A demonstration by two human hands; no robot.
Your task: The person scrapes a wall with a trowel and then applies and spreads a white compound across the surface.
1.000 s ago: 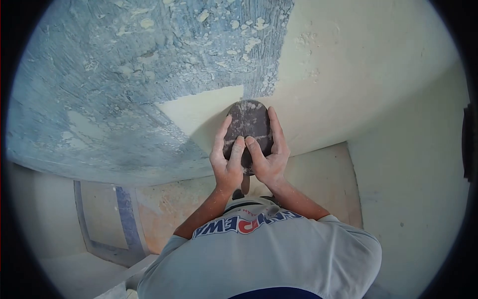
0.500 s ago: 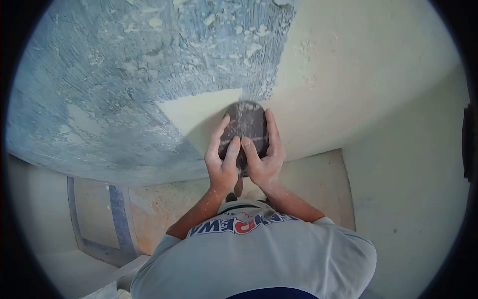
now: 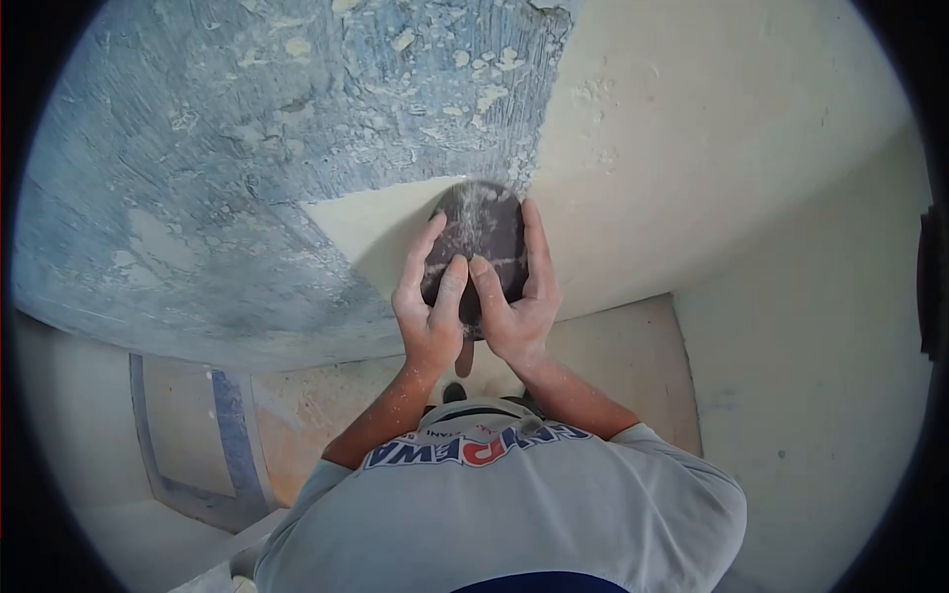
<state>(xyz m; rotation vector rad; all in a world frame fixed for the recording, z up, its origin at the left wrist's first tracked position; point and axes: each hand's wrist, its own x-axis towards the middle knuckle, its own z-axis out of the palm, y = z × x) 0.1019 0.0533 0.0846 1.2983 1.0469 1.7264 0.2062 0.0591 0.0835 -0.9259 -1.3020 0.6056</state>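
Note:
A dark, rounded pad (image 3: 499,232), dusted white and with a pale crease across it, lies against the wall (image 3: 613,198) in front of me. My left hand (image 3: 427,301) grips its left edge, thumb on the near face and fingers along the side. On the opposite edge, my right hand (image 3: 519,306) holds it the same way. Both thumbs nearly meet at the pad's middle. White dust coats my fingers and forearms. Just above the pad, a cream patch (image 3: 381,217) borders rough blue, flaking paint (image 3: 297,119). What faces the wall behind the pad is hidden.
A pale side wall (image 3: 791,376) stands at the right, with a dark object (image 3: 927,285) at the far edge. Below left is a framed panel (image 3: 188,425) with a blue strip. Some narrow brown thing (image 3: 465,358) shows below the pad.
Both hands and the pad have shifted slightly upward and to the left along the wall. My grip looks the same. The camera view has also moved a little.

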